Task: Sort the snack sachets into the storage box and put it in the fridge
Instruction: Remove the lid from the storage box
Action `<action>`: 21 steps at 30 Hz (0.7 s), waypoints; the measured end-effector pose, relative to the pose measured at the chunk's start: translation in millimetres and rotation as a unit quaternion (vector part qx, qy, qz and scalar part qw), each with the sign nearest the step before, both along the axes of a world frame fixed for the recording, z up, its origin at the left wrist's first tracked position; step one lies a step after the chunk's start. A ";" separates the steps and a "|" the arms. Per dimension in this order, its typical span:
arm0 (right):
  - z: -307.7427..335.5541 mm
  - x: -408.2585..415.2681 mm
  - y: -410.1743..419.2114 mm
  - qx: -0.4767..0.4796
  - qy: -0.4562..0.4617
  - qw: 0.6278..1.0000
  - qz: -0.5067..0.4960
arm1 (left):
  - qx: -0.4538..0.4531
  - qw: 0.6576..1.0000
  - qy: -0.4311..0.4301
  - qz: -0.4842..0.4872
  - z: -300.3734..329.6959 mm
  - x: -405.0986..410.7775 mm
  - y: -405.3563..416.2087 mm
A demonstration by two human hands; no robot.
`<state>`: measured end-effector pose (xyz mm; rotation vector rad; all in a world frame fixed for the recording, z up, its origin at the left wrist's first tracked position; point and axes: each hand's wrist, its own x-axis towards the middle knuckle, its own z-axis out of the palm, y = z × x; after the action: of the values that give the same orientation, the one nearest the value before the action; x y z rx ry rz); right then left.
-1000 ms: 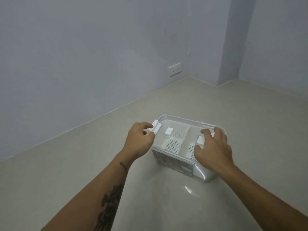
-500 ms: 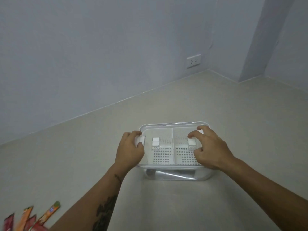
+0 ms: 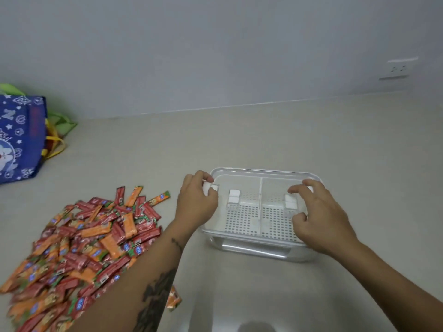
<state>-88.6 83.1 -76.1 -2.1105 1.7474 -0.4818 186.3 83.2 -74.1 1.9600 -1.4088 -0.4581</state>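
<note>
A pale beige surface [image 3: 311, 130] runs back to a grey wall [image 3: 215, 44] with a white socket [image 3: 396, 68] at the right. A large heap of red and orange snack sachets [image 3: 79, 248] lies at the left, with a blue printed bag [image 3: 19, 140] behind it. The clear storage box [image 3: 261, 250] sits right of the heap, lidded, a white perforated insert with a centre divider showing through. The left hand [image 3: 196, 204] pinches the white latch [image 3: 211, 188] at the box's left end between thumb and curled fingers. The right hand [image 3: 318, 216] rests on the lid's right side, fingers bent and spread; its grip on a latch cannot be told.
</note>
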 end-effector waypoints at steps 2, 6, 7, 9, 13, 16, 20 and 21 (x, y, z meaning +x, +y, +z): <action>-2.5 11.9 10.9 -0.016 0.001 1.000 -0.005 | -0.018 1.000 0.006 0.004 -2.9 10.4 17.3; -3.9 28.8 27.7 -0.046 0.024 0.998 -0.032 | -0.028 0.999 0.018 0.005 -6.7 21.8 46.7; -3.4 31.6 32.2 -0.052 0.027 0.997 -0.043 | -0.025 0.999 0.022 -0.002 -6.9 23.0 52.4; -3.5 35.1 40.9 -0.076 0.032 0.994 -0.076 | -0.025 0.999 0.022 -0.019 -6.2 24.3 61.5; -1.9 42.8 54.1 -0.059 0.026 0.990 -0.125 | -0.016 0.999 0.004 -0.041 -5.0 31.5 73.8; 5.3 50.9 60.5 -0.047 0.030 0.993 -0.106 | -0.002 0.997 -0.006 -0.072 -3.4 43.1 82.2; 10.3 62.0 72.7 -0.029 0.047 0.991 -0.119 | 0.011 0.994 -0.026 -0.102 -2.0 56.5 100.9; 10.3 63.2 73.4 -0.026 0.061 0.991 -0.115 | 0.012 0.994 -0.038 -0.103 -4.1 57.2 103.7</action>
<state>-25.5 156.5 -65.8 -2.0219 2.0820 -0.4727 243.5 186.9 -78.1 1.8757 -1.6698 -0.5000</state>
